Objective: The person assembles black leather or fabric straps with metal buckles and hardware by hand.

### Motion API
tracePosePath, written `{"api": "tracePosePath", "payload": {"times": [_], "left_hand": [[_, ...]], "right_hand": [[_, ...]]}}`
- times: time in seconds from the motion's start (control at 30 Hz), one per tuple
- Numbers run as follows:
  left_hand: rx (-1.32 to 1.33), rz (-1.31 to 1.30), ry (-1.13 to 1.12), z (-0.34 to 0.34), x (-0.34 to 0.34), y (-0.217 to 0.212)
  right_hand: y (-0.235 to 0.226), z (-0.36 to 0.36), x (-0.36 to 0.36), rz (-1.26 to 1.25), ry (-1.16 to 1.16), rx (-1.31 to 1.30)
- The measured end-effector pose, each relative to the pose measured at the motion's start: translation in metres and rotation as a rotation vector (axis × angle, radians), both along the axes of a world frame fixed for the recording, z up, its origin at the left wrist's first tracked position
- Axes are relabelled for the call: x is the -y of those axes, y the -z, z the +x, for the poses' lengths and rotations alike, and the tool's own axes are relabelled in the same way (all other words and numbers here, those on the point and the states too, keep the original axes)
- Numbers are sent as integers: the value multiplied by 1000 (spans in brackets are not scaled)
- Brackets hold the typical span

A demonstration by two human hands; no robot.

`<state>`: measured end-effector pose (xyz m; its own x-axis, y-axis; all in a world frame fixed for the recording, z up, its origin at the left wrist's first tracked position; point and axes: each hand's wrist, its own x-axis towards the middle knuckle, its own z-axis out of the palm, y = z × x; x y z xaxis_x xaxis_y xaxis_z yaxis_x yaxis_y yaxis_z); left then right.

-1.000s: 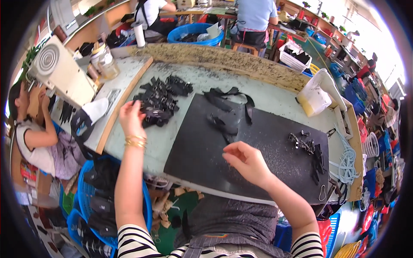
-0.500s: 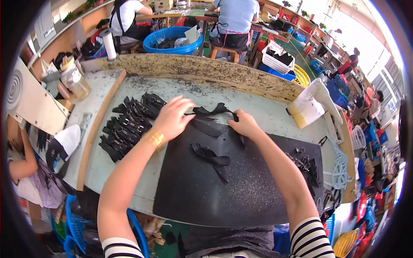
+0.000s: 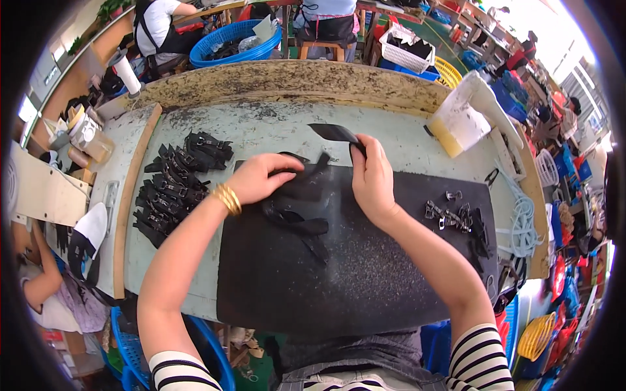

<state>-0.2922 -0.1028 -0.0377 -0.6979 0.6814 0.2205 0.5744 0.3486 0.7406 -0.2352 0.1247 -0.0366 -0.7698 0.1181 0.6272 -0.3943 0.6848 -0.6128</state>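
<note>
My right hand grips a black strap, whose free end curves out to the left above the far edge of the black mat. My left hand, a gold bracelet at its wrist, is curled with dark strap material between thumb and fingers; motion blur softens its outline. Loose black straps lie twisted on the mat just below the left hand. Left of that hand is a heap of black straps with metal buckles. Loose metal buckles sit at the mat's right side.
A stained wooden board walls off the table's far side, and a wooden strip borders the left. Far right stand a white container with yellowish contents and a bundle of pale blue cord. Jars stand left; people sit beyond.
My right hand has raised its strap off the others, its end now pointing up and left. The left hand has shifted slightly closer to me. The whole view has tilted downward.
</note>
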Motion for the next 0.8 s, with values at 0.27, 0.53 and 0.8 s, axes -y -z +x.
{"api": "tracePosePath", "payload": {"times": [0.27,0.53,0.8], "left_hand": [[-352,-79,-75,94,-8,-8],[-393,-33,-531,63,-11,-32],[197,-391,-337,-88,26,31]], "right_hand": [[-10,1,8,87,-477,311],[-34,36,-25,156,-460,537],[-105,148,-26,173,-838,-18]]}}
